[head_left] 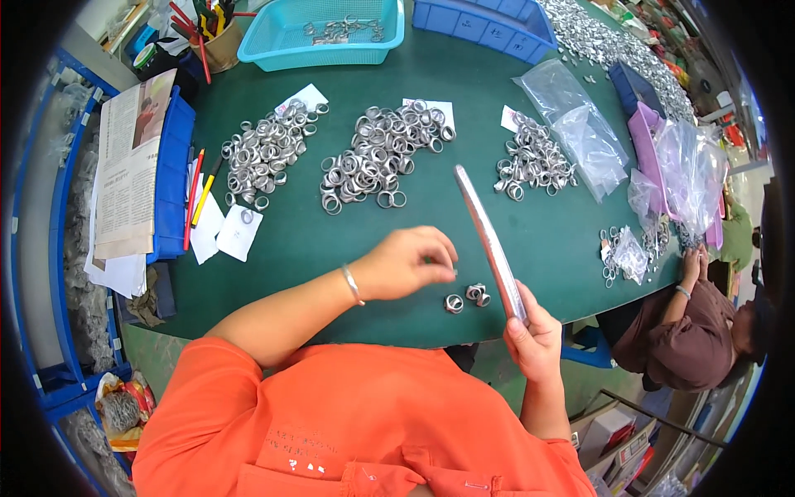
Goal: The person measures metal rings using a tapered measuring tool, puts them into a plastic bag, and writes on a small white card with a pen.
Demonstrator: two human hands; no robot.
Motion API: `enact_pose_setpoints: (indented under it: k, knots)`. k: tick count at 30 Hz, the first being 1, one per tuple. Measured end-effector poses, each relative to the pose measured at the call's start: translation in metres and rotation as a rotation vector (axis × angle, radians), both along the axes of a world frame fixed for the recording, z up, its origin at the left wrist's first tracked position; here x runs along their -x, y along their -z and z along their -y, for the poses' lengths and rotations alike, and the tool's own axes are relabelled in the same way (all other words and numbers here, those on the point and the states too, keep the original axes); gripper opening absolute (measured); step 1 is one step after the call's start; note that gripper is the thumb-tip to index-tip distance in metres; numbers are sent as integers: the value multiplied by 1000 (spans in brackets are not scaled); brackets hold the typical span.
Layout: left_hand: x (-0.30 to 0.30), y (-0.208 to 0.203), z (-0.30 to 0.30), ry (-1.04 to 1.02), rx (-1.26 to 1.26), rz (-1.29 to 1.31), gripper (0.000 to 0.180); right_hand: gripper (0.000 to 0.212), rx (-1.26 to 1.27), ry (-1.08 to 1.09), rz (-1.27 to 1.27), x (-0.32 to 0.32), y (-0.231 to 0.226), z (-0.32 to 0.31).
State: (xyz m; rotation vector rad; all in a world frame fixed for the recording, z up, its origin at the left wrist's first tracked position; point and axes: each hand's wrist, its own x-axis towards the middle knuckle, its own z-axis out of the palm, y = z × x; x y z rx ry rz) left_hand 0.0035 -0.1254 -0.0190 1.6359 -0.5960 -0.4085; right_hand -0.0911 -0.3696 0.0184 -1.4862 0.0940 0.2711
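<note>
I count three ring heaps on the green table (pixel 315 240): one at ten o'clock (pixel 263 153), one at twelve (pixel 377 153), one at two (pixel 534 161), each beside a white paper slip. My left hand (pixel 406 263) has its fingers curled together over something I cannot make out. Three loose rings (pixel 468 296) lie just at its five o'clock. My right hand (pixel 534 335) is clamped on a metal rod (pixel 489 236). Clear bags (pixel 580 124) sit at two o'clock.
</note>
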Motion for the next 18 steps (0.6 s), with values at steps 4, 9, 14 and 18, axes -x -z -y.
enact_pose_setpoints:
  k: [4, 9, 14, 18]
  knots:
    - [-5, 2, -33, -187, 679, -698, 15, 46, 303, -107, 114, 3, 5, 4]
    - [7, 4, -55, -326, 815, -667, 26, 46, 389, -270, 279, -6, 3, -10]
    - [21, -7, -60, -355, 727, -521, 20, 48, 436, -395, 418, -16, -3, -30]
    - [28, -13, -58, -333, 698, -454, 26, 50, 493, -446, 476, -23, -9, -39]
